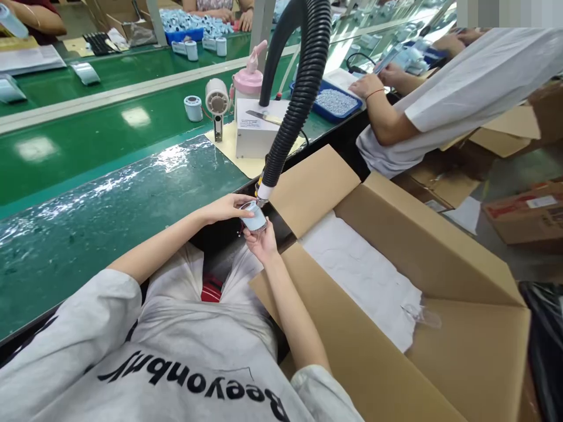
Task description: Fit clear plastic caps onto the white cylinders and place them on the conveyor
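Between my two hands is a light blue cylindrical part [254, 217], held over my lap at the bench edge. My left hand [229, 208] grips it from the left and top, fingers curled over its upper end. From below and the right, my right hand [263, 240] closes on its lower end. Thin dark and red wires hang at its left side. The nozzle [263, 194] of a black corrugated hose [290, 117] touches or nearly touches the part's upper right; the exact contact cannot be made out.
An open cardboard box [466, 346] with white sheets stands at my right. On the bench are a white machine [259, 132], a small fan-like device [217, 99], a pink-lidded bottle [248, 79] and another blue cylinder [193, 109]. A co-worker [475, 88] sits beyond, near a blue tray [336, 105].
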Demonstrator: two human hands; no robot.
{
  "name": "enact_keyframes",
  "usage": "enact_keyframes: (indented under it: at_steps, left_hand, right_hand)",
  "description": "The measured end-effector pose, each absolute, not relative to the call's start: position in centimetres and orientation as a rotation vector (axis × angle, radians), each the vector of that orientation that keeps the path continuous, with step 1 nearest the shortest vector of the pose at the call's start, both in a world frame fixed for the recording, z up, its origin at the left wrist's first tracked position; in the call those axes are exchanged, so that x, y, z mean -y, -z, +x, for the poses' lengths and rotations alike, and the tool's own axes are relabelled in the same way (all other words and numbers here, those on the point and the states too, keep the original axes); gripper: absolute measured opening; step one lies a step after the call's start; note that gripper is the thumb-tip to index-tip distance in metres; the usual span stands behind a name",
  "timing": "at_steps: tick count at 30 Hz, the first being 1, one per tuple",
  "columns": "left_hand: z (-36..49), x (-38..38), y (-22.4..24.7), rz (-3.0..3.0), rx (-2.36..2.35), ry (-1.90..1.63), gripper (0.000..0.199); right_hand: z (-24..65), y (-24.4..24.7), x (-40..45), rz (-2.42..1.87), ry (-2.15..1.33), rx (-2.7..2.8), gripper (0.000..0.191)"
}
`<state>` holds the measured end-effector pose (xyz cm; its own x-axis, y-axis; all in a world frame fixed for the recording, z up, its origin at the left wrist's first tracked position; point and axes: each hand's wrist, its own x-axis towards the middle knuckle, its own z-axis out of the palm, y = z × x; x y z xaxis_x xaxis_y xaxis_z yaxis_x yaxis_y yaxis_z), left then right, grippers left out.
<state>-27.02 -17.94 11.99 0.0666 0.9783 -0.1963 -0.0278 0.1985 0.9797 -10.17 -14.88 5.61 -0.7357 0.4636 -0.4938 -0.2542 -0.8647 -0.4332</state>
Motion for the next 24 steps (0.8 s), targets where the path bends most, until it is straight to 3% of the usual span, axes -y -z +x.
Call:
enact_keyframes:
  at_steps: [9, 17, 24]
  left_hand:
    - [-27.8, 19.3, -12.5, 1.050, -1.263, -1.051, 0.082]
    - [-27.0, 17.6, -15.0, 1.255, -1.219, -0.943, 0.061]
    - [-27.1, 18.2, -15.2, 1.270, -1.237, -0.892, 0.061]
  right_hand:
    - [-10.6, -6.6, 15.1, -0.831, -2.577, 0.442, 0.055]
    - [-10.4, -6.5, 15.4, -0.802, -2.591, 0.435, 0.057]
    - [-10.3, -7.6, 15.9, -0.821, -2.587, 0.452, 0.063]
